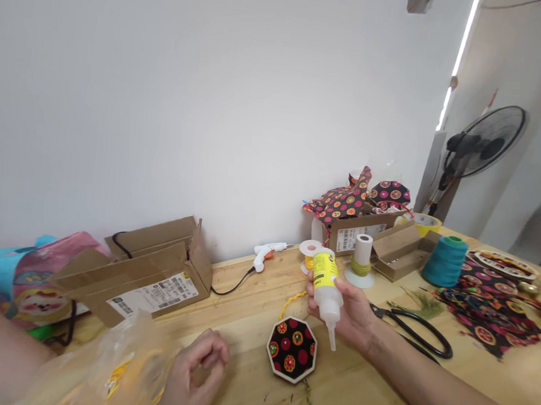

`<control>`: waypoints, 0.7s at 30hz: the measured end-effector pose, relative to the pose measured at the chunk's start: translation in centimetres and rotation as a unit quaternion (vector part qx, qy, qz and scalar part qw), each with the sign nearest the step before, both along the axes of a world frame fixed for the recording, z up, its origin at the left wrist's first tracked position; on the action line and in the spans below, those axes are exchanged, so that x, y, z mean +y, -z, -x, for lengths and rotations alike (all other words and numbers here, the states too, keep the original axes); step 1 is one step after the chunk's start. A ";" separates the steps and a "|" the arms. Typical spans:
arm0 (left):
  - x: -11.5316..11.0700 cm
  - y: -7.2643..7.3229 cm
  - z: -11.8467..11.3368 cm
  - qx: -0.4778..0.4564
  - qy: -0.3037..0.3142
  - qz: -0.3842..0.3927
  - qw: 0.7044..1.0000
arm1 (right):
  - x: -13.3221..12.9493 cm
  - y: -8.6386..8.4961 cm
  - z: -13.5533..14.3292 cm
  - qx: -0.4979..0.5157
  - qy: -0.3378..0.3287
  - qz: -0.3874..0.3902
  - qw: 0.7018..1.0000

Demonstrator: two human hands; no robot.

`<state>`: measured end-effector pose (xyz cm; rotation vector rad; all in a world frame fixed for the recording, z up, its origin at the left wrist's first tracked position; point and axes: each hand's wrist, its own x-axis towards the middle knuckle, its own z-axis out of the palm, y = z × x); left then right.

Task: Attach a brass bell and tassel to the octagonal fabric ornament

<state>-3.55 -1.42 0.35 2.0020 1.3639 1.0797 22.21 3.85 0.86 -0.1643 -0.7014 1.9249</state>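
My right hand (346, 308) is closed around a glue bottle (328, 288) with a yellow label. The bottle is tilted, its narrow nozzle pointing down above the table. Just left of the nozzle lies an octagonal pendant (291, 349) with a pale rim and dark patterned fabric. Yellow cord (293, 301) leads from its top, and a thin green cord (307, 399) hangs from its lower edge. My left hand (199, 368) rests to the left of the pendant, fingers loosely curled, with nothing visible in them.
A blurred plastic bag (121, 372) lies beside my left hand. Behind stand a cardboard box (151, 287), a glue gun (266, 253) and a box of patterned fabric (357, 231). Black-handled scissors (422, 332), a teal thread cone (444, 261) and fabric pieces (491, 313) are at right.
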 end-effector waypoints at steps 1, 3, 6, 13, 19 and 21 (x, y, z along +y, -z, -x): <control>0.0 0.1 0.0 -0.017 -0.001 -0.001 1.000 | 0.0 0.0 0.0 0.000 0.001 -0.001 1.000; 0.0 0.0 -0.1 -0.047 -0.007 -0.007 0.999 | 0.1 0.1 0.0 0.002 0.003 -0.002 1.000; 0.1 -0.2 0.0 -0.047 -0.017 -0.004 0.999 | 0.0 0.1 -0.1 0.002 0.005 -0.005 1.000; -0.3 -1.1 -0.7 0.064 -0.068 -0.032 0.995 | -0.3 -0.1 0.0 0.004 0.001 0.014 1.000; -0.6 -4.5 -3.3 0.138 -0.018 -0.127 0.982 | -0.2 0.0 0.3 0.000 0.004 0.017 1.000; -0.6 -5.9 -3.8 0.144 -0.007 -0.165 0.976 | -0.1 0.0 0.4 0.001 0.002 0.018 1.000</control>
